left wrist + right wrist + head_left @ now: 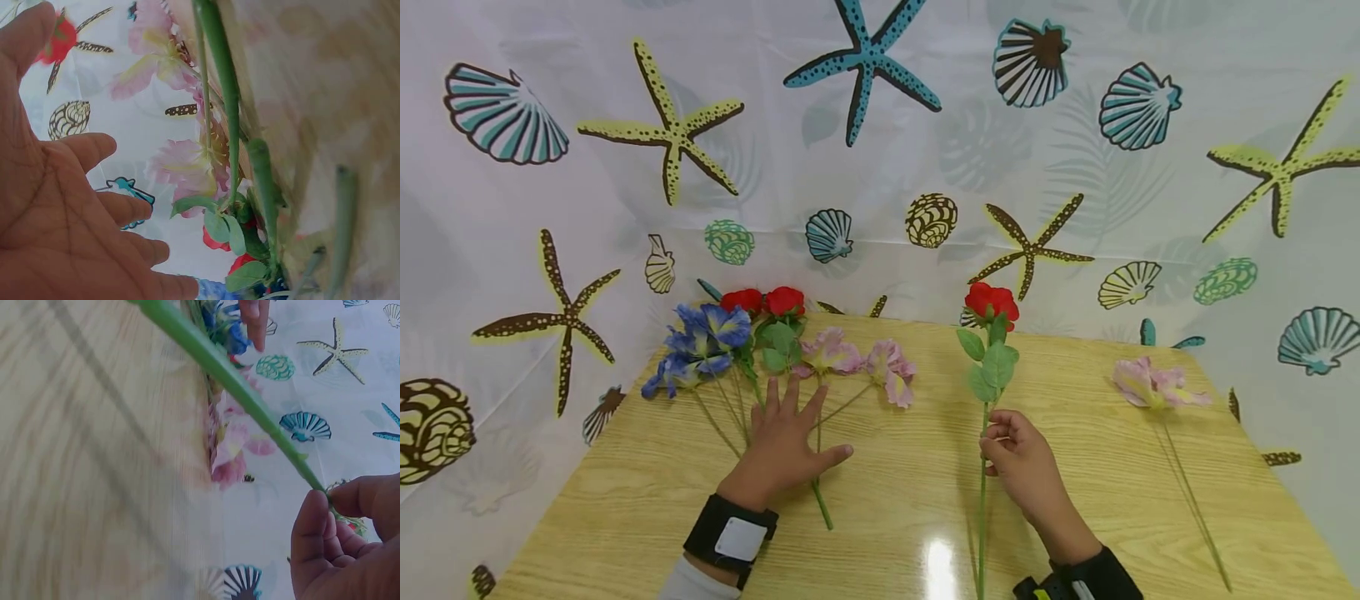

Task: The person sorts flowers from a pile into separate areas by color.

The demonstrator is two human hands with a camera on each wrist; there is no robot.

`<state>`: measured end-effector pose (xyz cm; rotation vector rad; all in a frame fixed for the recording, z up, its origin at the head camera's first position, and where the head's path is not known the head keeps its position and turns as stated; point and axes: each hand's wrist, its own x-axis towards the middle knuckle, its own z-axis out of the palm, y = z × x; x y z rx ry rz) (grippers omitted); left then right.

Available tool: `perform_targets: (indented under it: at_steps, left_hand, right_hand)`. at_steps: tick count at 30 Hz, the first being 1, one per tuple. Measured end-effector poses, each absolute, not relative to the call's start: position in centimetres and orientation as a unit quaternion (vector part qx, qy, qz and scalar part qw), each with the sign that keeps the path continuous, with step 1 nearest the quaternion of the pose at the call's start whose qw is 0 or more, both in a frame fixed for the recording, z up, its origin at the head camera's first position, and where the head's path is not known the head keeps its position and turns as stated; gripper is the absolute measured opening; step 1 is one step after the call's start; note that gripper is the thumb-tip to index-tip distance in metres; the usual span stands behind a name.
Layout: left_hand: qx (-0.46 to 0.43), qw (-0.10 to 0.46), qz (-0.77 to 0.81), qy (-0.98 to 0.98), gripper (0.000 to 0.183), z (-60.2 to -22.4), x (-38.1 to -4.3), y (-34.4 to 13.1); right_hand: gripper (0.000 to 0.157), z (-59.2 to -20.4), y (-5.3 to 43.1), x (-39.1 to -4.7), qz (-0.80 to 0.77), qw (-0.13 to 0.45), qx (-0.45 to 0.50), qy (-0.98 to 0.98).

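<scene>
My right hand [1026, 467] pinches the green stem of an artificial red rose [992, 304] between thumb and fingertips, below its leaves. In the right wrist view the stem [250, 403] runs diagonally up from the fingertips, raised off the table. My left hand [786, 442] is spread, palm down, over the stems of a group of flowers at the left. Near its fingertips lie blue irises [703, 337], two red roses [784, 302] and two pink irises [891, 371]. The left wrist view shows the left palm [56, 206] holding nothing, with several stems [228, 94] beside it.
Another pink iris [1157, 385] lies alone at the right, its stem pointing toward the front. Behind the wooden table [895, 500] hangs a white curtain [760, 167] printed with shells and starfish; it also lines both sides.
</scene>
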<state>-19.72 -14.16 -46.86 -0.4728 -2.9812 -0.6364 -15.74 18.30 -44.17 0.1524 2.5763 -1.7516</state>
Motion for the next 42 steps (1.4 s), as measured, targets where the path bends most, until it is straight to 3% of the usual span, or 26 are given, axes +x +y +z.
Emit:
perform_targets:
  at_steps: [17,22,35,42]
  left_hand:
    - [-0.109,0.026,-0.174,-0.978,0.096,-47.2,-20.1,-16.2]
    - [-0.099,0.01,-0.179,-0.979,0.093,-46.9,-20.1,-16.8]
    - [-0.057,0.03,-0.261,-0.963,0.076,-45.8,-20.4,-18.1]
    - [-0.033,0.032,-0.258,-0.965,0.072,-45.8,-20.4,-18.9]
  right_hand:
    - [0.039,-44.6,28.3,-16.5,-0.342,0.011,0.057,0.938]
    - [0.036,-44.9,29.5,-16.7,-0.278,0.01,0.048,0.959]
    - [0.035,-46.1,31.1,-16.8,-0.248,0.018,0.035,0.968]
    - [0.044,-45.9,31.4,-16.8,-0.246,0.03,0.059,0.967]
